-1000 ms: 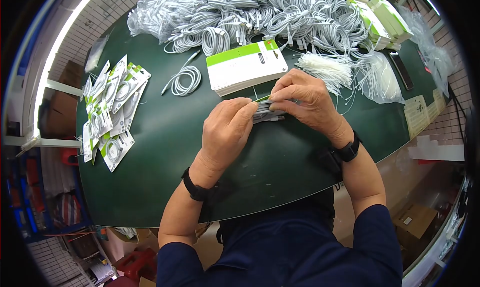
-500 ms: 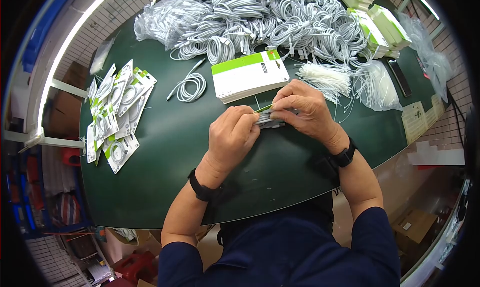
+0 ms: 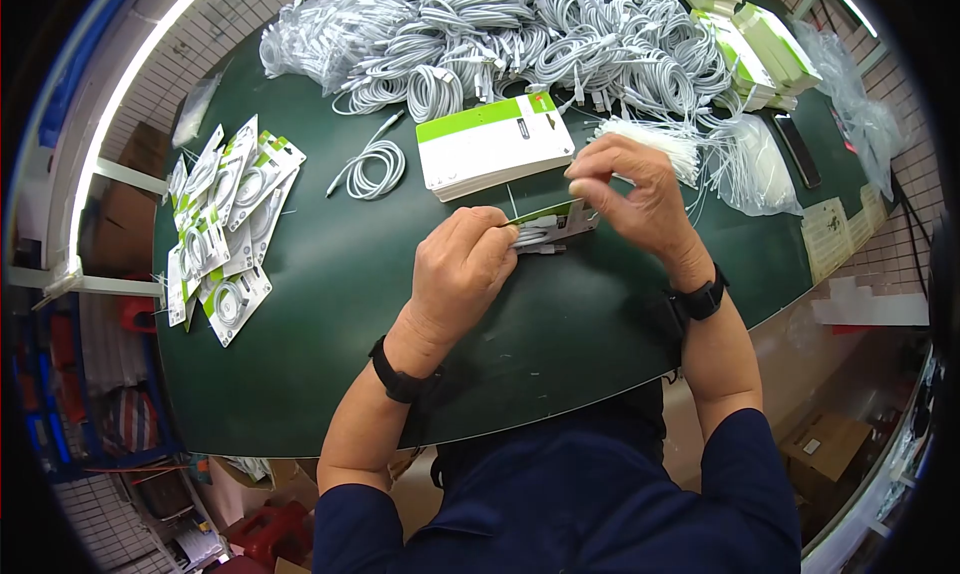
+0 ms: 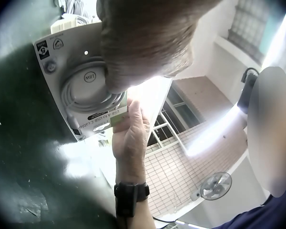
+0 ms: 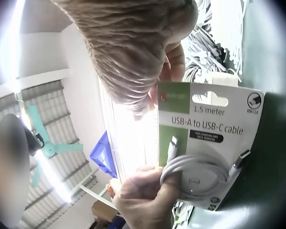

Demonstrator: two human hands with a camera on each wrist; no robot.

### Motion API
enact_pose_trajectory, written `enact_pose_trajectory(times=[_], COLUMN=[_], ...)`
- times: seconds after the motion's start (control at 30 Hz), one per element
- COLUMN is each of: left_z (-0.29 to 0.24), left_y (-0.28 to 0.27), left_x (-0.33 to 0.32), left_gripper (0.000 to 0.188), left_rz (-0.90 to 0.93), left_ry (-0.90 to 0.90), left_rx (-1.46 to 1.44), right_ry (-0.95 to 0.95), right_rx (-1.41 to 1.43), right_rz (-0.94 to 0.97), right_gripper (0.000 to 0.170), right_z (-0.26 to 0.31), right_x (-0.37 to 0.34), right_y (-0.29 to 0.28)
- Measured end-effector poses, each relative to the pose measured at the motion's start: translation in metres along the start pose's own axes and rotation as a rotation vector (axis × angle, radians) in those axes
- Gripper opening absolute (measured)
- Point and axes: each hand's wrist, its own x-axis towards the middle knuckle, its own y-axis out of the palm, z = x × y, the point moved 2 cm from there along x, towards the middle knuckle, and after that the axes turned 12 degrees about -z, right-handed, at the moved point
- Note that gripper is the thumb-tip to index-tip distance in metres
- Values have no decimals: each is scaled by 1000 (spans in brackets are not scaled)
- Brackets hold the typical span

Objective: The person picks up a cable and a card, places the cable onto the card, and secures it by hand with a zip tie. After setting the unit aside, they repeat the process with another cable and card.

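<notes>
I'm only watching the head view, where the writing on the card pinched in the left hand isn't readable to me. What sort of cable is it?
Observer: In the right wrist view, the card in the left hand reads "USB-A to USB-C cable".
Visitor: Oh, nice! Does it say how long the cable is?
Observer: It does. Just above those words, the same view shows "1.5 meter" for the cable.
Visitor: And what's overhead in that room? I only see the table and floor.
Observer: The right wrist view catches a teal fan up under the roof.
</notes>
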Motion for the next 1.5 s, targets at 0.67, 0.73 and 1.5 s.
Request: enact_pose_trajectory(times=[0.67, 0.73, 1.5], left_z=[-3, -2, -10], left_y=[-3, -2, 6], left_x=[1, 1, 2], left_gripper=[26, 26, 25], left_rz=[1, 2, 12], left_ry=[6, 10, 29], left_rx=[-12, -11, -59], right_ry=[305, 278, 158], right_rx=[-742, -757, -751], right_rz=[280, 293, 205], right_gripper=[12, 12, 14], right_z=[-61, -62, -64], right_x=[-6, -6, -12], right_y=[-37, -37, -34])
